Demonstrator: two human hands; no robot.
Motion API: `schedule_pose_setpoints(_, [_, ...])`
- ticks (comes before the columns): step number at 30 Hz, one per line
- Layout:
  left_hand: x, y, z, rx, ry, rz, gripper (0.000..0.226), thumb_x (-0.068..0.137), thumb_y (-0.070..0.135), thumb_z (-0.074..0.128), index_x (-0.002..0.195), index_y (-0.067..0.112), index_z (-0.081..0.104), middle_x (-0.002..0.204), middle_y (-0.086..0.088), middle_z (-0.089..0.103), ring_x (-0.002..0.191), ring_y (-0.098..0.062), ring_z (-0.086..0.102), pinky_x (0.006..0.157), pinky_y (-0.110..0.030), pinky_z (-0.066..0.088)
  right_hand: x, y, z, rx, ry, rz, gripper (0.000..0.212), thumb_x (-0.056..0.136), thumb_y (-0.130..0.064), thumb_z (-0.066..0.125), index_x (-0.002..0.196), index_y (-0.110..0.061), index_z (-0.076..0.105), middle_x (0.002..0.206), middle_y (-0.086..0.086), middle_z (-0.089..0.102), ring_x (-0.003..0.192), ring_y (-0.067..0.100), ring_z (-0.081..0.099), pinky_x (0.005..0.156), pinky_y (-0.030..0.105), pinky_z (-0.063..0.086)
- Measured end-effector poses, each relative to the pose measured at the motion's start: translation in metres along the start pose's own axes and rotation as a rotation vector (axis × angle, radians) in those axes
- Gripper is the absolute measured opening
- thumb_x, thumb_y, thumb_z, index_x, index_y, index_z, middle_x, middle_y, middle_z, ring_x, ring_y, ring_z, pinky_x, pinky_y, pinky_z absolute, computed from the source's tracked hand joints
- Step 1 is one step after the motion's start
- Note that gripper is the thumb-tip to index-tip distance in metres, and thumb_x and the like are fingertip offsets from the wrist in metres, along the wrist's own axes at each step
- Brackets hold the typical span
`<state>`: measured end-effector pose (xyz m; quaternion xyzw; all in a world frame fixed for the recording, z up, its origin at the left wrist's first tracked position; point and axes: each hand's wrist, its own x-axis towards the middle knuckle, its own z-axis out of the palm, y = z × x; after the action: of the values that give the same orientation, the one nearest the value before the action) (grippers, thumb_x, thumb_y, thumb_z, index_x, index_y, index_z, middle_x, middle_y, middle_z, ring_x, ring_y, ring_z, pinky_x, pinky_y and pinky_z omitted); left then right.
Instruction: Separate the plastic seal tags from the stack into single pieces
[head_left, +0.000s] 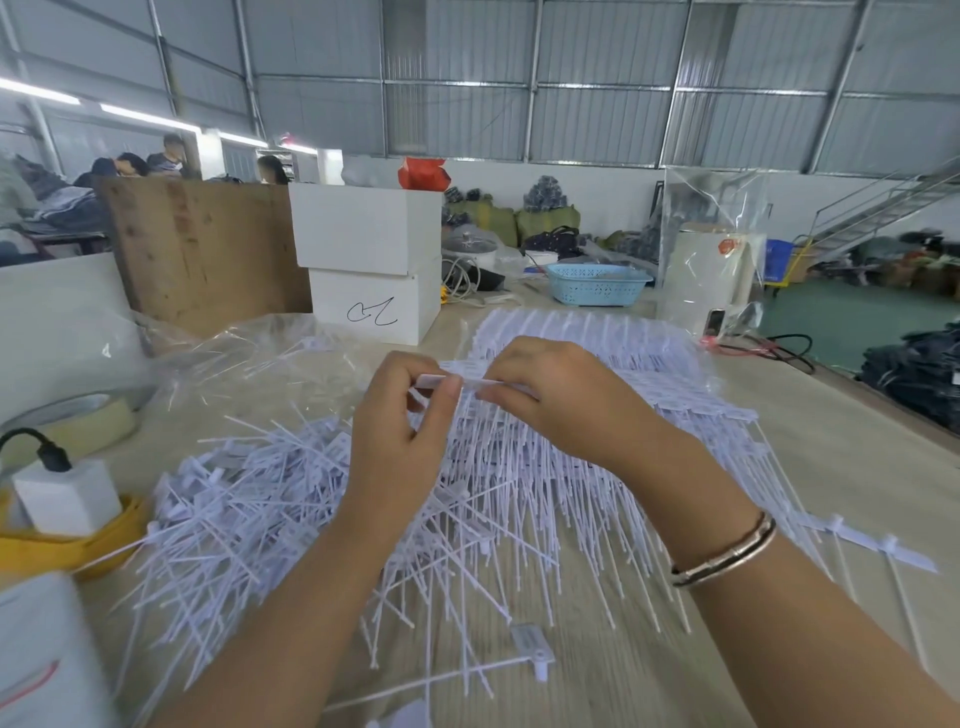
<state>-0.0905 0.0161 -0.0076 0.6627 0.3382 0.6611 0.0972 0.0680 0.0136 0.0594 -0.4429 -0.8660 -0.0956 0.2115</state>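
Your left hand and right hand are both pinching one white strip of seal tags, above the stack lying mid-table. Loose single tags are spreading leftward over the pale wooden table. White boxes and a blue basket are standing beyond.

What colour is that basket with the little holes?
Light blue basket, seen in the head view.

left: loose tags, charger | far: white boxes | right: bare table — seemingly passable
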Motion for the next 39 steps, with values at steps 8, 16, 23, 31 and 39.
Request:
schedule_pose_setpoints(8, [0.006,0.012,-0.002,-0.025,0.007,0.003,0.011,0.085,0.037,0.062,0.086,0.046,0.058,0.089,0.033,0.065,0.088,0.009,0.062,0.064,-0.008,0.045,-0.002,-0.01,-0.007,-0.083,0.104,-0.038,0.032,0.096,-0.043,0.043,0.09,-0.02,0.064,0.067,-0.008,0.047,0.066,0.017,0.046,0.061,0.028,0.021])
schedule_pose_setpoints(16, [0.01,0.009,0.005,-0.248,0.051,-0.279,0.015,0.084,0.032,0.065,0.07,0.031,0.071,0.072,0.001,0.069,0.071,-0.006,0.064,0.072,-0.017,0.051,-0.003,-0.015,0.01,-0.338,0.335,-0.035,0.033,0.094,-0.031,0.044,0.075,-0.021,0.069,0.062,-0.002,0.056,0.053,0.023,0.051,0.068,0.033,0.026])
schedule_pose_setpoints(23, [0.02,-0.007,-0.012,-0.325,0.356,-0.558,0.016,0.094,0.025,0.057,0.079,0.021,0.062,0.058,0.009,0.066,0.056,-0.002,0.06,0.067,-0.024,0.047,-0.004,-0.01,0.006,-0.152,0.519,-0.084,0.016,0.089,-0.022,0.059,0.093,-0.022,0.074,0.073,-0.006,0.062,0.056,0.014,0.048,0.068,0.036,0.034])
schedule_pose_setpoints(31, [0.011,-0.028,-0.025,0.604,0.153,-0.346,0.033,0.097,0.035,0.042,0.125,0.021,0.051,0.083,-0.009,0.056,0.08,-0.027,0.054,0.073,-0.043,0.048,-0.002,-0.007,-0.002,0.109,0.189,0.051,0.024,0.096,-0.009,0.046,0.118,-0.014,0.039,0.092,0.004,0.061,0.083,0.024,0.058,0.08,0.043,0.046])
schedule_pose_setpoints(39, [0.005,0.008,0.0,-0.035,-0.137,-0.07,0.014,0.088,0.051,0.048,0.09,0.041,0.057,0.087,0.013,0.065,0.077,-0.005,0.06,0.064,-0.018,0.046,0.001,-0.007,-0.002,0.235,0.139,0.073,0.025,0.092,-0.018,0.058,0.117,-0.02,0.061,0.091,-0.004,0.059,0.078,0.009,0.049,0.064,0.023,0.032])
